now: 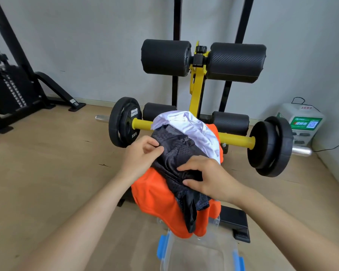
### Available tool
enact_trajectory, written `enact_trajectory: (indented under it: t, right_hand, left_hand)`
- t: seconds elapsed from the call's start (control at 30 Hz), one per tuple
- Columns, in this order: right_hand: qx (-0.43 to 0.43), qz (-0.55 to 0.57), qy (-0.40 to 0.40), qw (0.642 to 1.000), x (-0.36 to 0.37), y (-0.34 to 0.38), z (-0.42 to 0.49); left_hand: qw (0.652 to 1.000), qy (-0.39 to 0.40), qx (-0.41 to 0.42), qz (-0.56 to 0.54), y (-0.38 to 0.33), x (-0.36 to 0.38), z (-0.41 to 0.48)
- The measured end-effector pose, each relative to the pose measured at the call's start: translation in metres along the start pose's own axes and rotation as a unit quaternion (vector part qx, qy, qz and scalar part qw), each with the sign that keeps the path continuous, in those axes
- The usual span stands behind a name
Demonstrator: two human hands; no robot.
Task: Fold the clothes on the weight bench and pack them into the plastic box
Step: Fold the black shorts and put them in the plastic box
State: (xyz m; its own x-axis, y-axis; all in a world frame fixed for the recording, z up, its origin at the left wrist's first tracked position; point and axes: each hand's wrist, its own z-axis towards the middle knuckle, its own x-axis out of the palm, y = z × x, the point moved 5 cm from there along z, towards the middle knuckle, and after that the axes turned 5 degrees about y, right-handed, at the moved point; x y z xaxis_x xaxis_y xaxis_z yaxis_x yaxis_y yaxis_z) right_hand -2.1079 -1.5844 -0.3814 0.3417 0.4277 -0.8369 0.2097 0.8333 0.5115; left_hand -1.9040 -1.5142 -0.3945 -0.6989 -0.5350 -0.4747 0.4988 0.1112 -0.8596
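At the bottom edge of the view, just below the person, the clear plastic box (200, 255) with blue latches stands open on the floor. No clothing shows inside the part in view, though the hem of the orange garment (157, 194) hangs down over its far rim. Above it, that orange garment drapes over the near end of the weight bench (235, 220) and hides the pad. The dark mesh garment (180, 151) lies crumpled on top of it. The right hand (207, 178) grasps a bunched fold of the mesh between thumb and curled fingers, while the left hand (141, 155) pinches its upper left edge. The mesh looks light, limp and full of holes, so it will likely sag and snag on fingers. Taking it by a waistband or seam with both hands, well apart, should let it be shaken flat. Beyond it, a white garment (192, 124) is heaped at the far end of the pile, thin and smooth-looking, probably slippery when folded. Behind stand the yellow frame (197, 90) and black weight plates (123, 122).
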Motion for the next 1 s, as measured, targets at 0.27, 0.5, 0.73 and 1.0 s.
enact_trajectory:
  t: [0.27,0.5,0.73,1.0]
  right_hand:
    - [-0.017,0.012,-0.065,0.998,-0.002,-0.001,-0.015]
    - [-0.021,0.073,-0.053,0.996,0.0,0.003,-0.026]
    - [0.188,0.063,-0.202,0.959,-0.024,-0.021,-0.022]
    - [0.277,-0.076,-0.062,0.956,0.001,-0.036,-0.001]
  left_hand:
    - [0.988,-0.051,0.011,0.145,-0.008,0.014,0.015]
    - [0.979,-0.12,-0.027,0.161,0.013,-0.004,0.023]
    - [0.985,-0.044,0.118,0.119,0.001,-0.007,0.02]
    - [0.951,0.208,0.167,0.154,-0.006,0.023,0.006]
